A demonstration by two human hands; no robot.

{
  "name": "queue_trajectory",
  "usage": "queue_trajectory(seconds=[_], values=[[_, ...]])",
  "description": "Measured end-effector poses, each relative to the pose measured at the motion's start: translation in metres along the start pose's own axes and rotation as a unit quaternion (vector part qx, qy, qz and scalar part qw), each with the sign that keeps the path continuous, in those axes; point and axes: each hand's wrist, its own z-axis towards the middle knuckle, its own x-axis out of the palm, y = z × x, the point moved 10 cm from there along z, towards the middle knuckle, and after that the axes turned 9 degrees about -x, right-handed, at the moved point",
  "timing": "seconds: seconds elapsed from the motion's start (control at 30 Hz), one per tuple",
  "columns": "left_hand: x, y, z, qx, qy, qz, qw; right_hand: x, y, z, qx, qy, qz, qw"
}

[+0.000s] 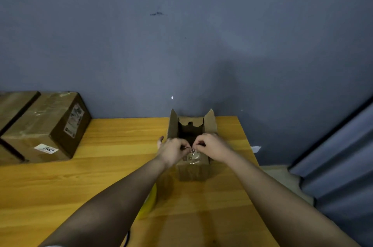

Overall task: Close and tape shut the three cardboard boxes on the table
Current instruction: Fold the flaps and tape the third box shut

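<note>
A small open cardboard box (pixel 191 123) stands near the table's far edge, with its side flaps and back flap upright. Above its near edge, my left hand (pixel 173 151) and my right hand (pixel 212 146) meet with curled fingers. Both pinch a roll of clear tape (pixel 194 156) that sits just under the fingertips; which part of the roll each pinches is too small to tell. A larger closed cardboard box (pixel 46 125) with labels lies at the far left, and another box (pixel 12 109) beside it is cut off by the frame edge.
The wooden table (pixel 113 142) ends against a grey-blue wall (pixel 181 45). A yellow object (pixel 149 202) lies partly hidden under my left forearm. Past the table's right edge is a drop to the floor and a grey curtain (pixel 343 156).
</note>
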Motion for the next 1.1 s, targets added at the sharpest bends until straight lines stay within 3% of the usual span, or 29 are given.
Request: queue_trajectory(seconds=[0.1, 0.53, 0.8, 0.93, 1.0, 1.1], values=[[0.000, -0.003, -0.001, 0.007, 0.000, 0.006, 1.000, -0.004, -0.008, -0.002, 0.026, -0.017, 0.042, 0.999], [-0.002, -0.005, -0.003, 0.011, 0.002, -0.009, 1.000, 0.000, -0.020, 0.007, 0.105, 0.038, 0.097, 0.989], [0.005, -0.009, 0.001, 0.023, 0.028, -0.052, 0.998, -0.002, -0.023, 0.001, 0.117, 0.001, 0.105, 0.988], [0.006, -0.004, 0.001, 0.015, 0.028, -0.081, 0.996, -0.009, -0.035, -0.010, 0.134, -0.091, 0.136, 0.977], [0.005, -0.003, 0.001, 0.016, 0.028, -0.087, 0.996, -0.009, -0.030, -0.010, 0.102, -0.097, 0.107, 0.984], [0.003, -0.004, 0.002, 0.021, 0.030, -0.079, 0.996, 0.003, -0.008, -0.008, 0.014, -0.047, 0.070, 0.996]])
